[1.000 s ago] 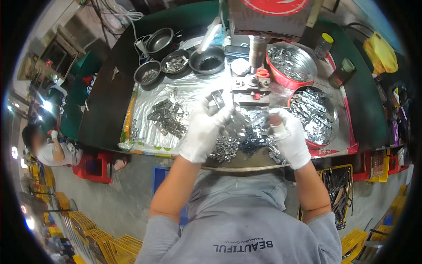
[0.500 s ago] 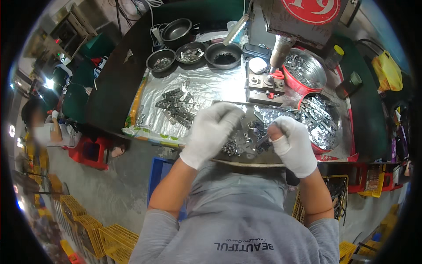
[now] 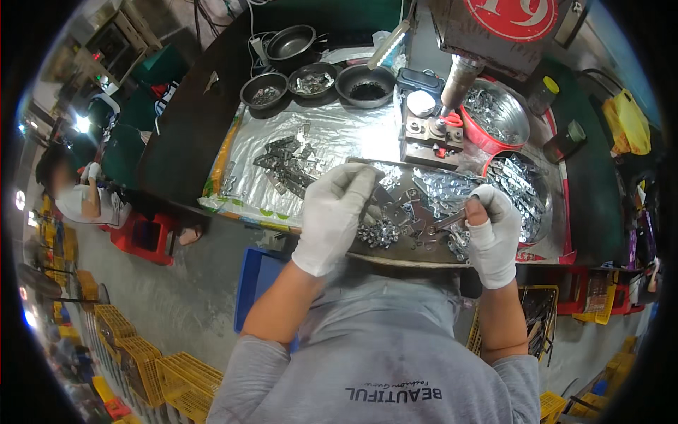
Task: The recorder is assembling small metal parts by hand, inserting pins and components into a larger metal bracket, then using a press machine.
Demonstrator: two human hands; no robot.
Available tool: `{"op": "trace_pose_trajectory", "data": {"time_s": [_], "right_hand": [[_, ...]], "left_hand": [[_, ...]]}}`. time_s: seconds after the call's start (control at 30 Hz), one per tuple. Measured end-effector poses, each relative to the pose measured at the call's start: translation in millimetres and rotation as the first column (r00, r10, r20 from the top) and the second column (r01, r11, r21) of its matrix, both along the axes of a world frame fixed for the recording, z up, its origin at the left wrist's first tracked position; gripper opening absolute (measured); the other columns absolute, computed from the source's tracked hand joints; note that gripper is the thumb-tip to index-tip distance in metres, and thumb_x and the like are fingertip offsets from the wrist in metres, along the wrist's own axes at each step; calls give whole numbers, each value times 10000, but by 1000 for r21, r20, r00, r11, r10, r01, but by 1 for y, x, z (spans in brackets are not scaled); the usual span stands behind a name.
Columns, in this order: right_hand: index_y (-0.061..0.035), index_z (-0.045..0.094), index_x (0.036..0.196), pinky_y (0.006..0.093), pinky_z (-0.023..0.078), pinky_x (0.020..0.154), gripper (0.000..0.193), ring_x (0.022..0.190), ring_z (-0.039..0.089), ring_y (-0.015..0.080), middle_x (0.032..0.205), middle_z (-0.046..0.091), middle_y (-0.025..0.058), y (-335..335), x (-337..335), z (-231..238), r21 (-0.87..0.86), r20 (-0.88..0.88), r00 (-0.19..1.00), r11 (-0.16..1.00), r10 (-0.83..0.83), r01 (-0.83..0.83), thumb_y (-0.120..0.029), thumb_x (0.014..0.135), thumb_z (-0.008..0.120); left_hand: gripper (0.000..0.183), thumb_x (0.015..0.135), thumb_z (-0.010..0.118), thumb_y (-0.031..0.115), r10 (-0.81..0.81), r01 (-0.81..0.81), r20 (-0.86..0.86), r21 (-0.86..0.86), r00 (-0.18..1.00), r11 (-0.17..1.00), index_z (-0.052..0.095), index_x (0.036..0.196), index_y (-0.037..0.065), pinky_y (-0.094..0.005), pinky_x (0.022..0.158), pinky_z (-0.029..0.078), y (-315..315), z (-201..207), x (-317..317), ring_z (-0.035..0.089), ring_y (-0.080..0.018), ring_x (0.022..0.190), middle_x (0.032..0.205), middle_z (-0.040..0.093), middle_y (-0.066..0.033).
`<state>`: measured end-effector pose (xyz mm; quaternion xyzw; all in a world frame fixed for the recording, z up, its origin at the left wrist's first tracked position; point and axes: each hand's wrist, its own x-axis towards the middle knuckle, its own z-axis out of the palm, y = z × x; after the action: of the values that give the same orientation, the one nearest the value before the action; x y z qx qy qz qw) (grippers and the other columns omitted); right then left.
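My left hand (image 3: 333,220), in a white glove, is closed with its fingertips pinched together over the left side of a dark metal tray (image 3: 388,257). Whatever it may hold is hidden. My right hand (image 3: 494,240), gloved with the thumb tip bare, pinches a thin flat metal strip (image 3: 450,220) that points left over the tray. Below it lie loose small metal parts. A heap of tiny shiny pieces (image 3: 378,233) sits near my left fingers. Longer flat metal pieces (image 3: 445,189) spread along the tray's far side.
Behind the tray stands a press (image 3: 458,85) over a die block (image 3: 431,141). Two red-rimmed tubs of metal parts, one a far tub (image 3: 524,116), stand at right. Dark bowls (image 3: 364,86) line the back left. A pile of dark metal strips (image 3: 286,166) lies on silvery sheeting.
My right hand has moved right with the strip, away from my left hand. The left hand's fingers have drawn together over the tray's left side. The view has shifted slightly.
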<state>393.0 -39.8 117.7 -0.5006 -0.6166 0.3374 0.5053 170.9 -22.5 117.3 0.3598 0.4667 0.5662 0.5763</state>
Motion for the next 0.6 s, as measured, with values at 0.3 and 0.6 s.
{"op": "trace_pose_trajectory", "data": {"time_s": [0.3,0.6], "right_hand": [[-30,612,809,314,454,611,215,632,576,216,710,591,83,2,-19,12,6,230,959,985,165,-171,-203,922,672],[-17,618,889,228,417,586,312,627,530,75,711,584,0,2,-25,-11,-29,106,984,990,141,-138,-309,996,593]], "left_hand": [[167,981,608,134,-186,206,-224,68,957,976,667,1047,-7,-191,580,460,-10,-5,0,569,-53,672,808,649,-8],[240,950,662,156,-133,127,-168,-48,977,991,642,1105,-26,-201,591,508,-12,-4,-20,629,-92,696,898,689,-66]]}}
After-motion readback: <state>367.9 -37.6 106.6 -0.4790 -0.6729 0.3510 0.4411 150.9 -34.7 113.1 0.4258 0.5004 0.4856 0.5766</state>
